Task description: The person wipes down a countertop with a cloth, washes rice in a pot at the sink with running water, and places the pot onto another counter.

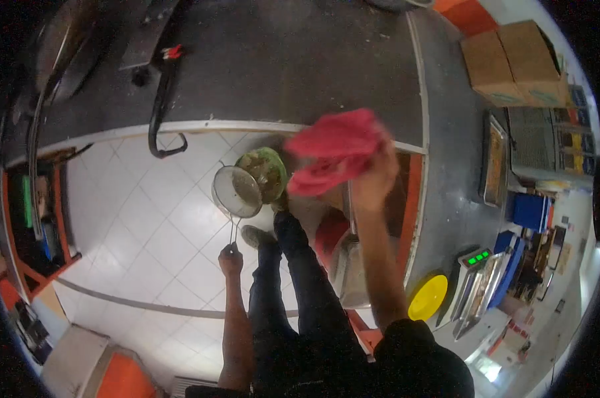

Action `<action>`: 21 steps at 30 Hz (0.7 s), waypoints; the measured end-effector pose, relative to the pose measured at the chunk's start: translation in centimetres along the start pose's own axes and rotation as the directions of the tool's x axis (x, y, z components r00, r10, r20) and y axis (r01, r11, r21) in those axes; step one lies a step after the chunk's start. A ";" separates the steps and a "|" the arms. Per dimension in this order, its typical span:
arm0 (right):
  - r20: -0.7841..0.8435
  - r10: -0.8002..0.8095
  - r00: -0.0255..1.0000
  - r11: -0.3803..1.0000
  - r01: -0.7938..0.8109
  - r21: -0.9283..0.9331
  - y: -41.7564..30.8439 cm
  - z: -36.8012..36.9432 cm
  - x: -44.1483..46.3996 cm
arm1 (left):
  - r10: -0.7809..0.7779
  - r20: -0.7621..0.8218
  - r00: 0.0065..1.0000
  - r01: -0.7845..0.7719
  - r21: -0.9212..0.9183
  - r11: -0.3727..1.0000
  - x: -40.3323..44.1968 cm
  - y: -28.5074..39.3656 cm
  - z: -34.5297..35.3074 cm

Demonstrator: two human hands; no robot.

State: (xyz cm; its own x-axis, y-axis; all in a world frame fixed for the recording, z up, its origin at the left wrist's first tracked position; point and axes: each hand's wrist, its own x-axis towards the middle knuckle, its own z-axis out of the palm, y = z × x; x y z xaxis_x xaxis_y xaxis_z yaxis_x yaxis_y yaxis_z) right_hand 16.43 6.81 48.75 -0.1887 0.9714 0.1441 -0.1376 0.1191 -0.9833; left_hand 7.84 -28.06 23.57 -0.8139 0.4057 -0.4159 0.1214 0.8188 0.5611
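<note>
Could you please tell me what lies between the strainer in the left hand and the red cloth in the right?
In the head view, a green tub shows between the strainer and the red cloth, partly covered by the strainer.

Hands [231, 259] with sieve [239, 192] left, blurred pink bundle [336, 140], probably cloth, right.

The left hand [231, 260] is curled in a grip, at the end of a bare, nearly straight left arm [237, 325]. The right arm [383, 259] reaches farther out. The right hand [379, 178] is a bit blurry, but it grips too. The legs [268, 285] show between the arms.
</note>
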 end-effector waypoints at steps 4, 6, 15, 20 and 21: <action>-0.125 -0.057 0.991 0.974 0.082 0.209 -1.1 -8.3 10.2 | 0.055 0.023 0.998 -0.057 0.053 0.997 1.3 0.5 0.9; -0.054 -0.271 0.961 0.942 0.253 -0.221 4.7 -15.4 16.0 | 0.179 -0.002 0.984 -0.178 0.067 0.982 2.0 -1.0 2.7; 0.400 -0.314 0.861 0.496 0.508 -0.704 8.2 -6.3 11.9 | 0.101 0.029 0.994 -0.103 0.103 0.989 2.0 3.6 3.4; 0.647 -0.198 0.736 0.794 0.508 -0.335 6.5 2.9 6.0 | 0.169 -0.077 0.983 -0.163 0.076 0.984 1.4 2.7 4.2; 0.626 -0.276 0.730 0.785 0.547 -0.290 6.2 3.9 5.2 | 0.108 -0.018 0.994 -0.105 0.109 0.988 1.8 2.6 4.2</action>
State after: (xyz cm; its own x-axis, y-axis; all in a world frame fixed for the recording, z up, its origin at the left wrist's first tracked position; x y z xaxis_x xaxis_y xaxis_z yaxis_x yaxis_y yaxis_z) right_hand 10.77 11.74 43.88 -0.7080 0.5472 0.4464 0.0711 0.6841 -0.7259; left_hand 9.10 -23.47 21.32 -0.8063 0.4841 -0.3399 0.2676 0.8110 0.5203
